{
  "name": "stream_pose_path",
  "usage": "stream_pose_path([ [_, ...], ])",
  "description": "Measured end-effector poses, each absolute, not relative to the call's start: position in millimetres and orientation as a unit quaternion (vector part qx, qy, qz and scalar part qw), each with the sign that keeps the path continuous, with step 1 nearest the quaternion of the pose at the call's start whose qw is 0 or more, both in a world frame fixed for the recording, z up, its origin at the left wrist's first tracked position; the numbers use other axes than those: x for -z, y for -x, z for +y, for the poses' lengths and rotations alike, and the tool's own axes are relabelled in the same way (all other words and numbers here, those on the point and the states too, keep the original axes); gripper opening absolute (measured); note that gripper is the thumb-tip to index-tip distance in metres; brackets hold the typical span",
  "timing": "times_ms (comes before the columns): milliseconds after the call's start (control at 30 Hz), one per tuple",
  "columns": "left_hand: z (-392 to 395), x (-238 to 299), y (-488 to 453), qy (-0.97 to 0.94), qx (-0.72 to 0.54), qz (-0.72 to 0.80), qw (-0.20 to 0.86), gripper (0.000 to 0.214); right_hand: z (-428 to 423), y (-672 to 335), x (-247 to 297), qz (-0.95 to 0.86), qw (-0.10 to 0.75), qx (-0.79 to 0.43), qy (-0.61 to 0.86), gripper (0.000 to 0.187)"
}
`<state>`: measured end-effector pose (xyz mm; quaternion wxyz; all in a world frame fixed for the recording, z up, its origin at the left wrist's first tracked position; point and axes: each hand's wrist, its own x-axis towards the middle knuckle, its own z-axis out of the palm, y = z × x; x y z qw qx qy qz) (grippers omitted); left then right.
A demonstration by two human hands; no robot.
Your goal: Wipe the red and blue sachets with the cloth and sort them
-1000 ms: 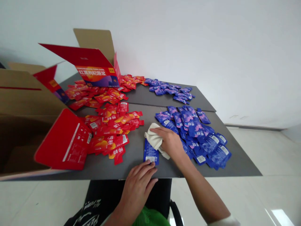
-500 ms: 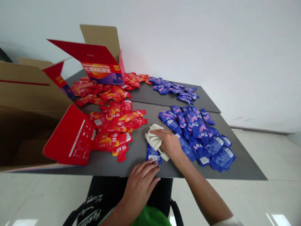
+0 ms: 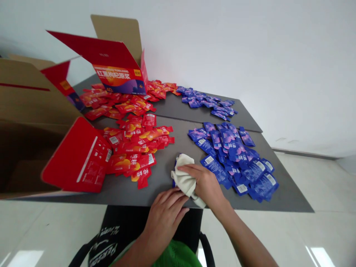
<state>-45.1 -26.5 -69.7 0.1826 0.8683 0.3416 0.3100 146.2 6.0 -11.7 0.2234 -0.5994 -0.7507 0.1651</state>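
My right hand (image 3: pixel 207 185) grips a crumpled off-white cloth (image 3: pixel 184 174) and presses it onto a blue pouch (image 3: pixel 174 183), which shows only as slivers along the cloth's left side. My left hand (image 3: pixel 168 207) lies at the table's front edge, fingers stretched out and fairly flat. Its fingertips reach the cloth's lower edge; whether they touch the pouch beneath is hidden. Just right of the cloth spreads a pile of blue pouches (image 3: pixel 232 148) with white barcode labels. Left of it lies a pile of red-and-orange pouches (image 3: pixel 136 144).
An open red printed carton (image 3: pixel 122 79) stands at the back left among more red pouches (image 3: pixel 97 102). A larger open cardboard box (image 3: pixel 25 96) with a red flap fills the near left. More blue pouches (image 3: pixel 205 102) lie toward the wall on the grey table (image 3: pixel 178 111).
My right hand has drawn the cloth down toward the table's front edge, covering the pouch's lower part and baring a little of its upper left side. My left hand has hardly moved.
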Motion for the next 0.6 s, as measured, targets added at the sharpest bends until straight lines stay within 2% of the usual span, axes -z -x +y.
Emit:
stream_pose_path([
  [133,-26.1,68.7,43.9,-0.867,-0.317,0.338,0.184,0.022,50.6,-152.3,2.0,-0.746,0.207,-0.108,0.624,0.056],
  [233,-27.2,69.0,43.4,-0.863,-0.322,0.342,0.183,0.022,39.5,-153.0,-11.1,-0.743,0.231,-0.089,0.622,0.054],
  [333,-28.6,70.0,43.6,-0.862,-0.324,0.346,0.18,0.02,-3.3,-148.2,-15.8,-0.748,0.26,-0.109,0.6,0.055],
  [433,-28.9,70.4,44.6,-0.864,-0.329,0.342,0.169,0.014,-35.9,-142.0,-8.7,-0.768,0.225,-0.151,0.581,0.059],
  [600,-27.3,67.8,44.8,-0.866,-0.309,0.344,0.189,0.022,-1.3,-143.7,8.7,-0.744,0.228,-0.169,0.605,0.061],
])
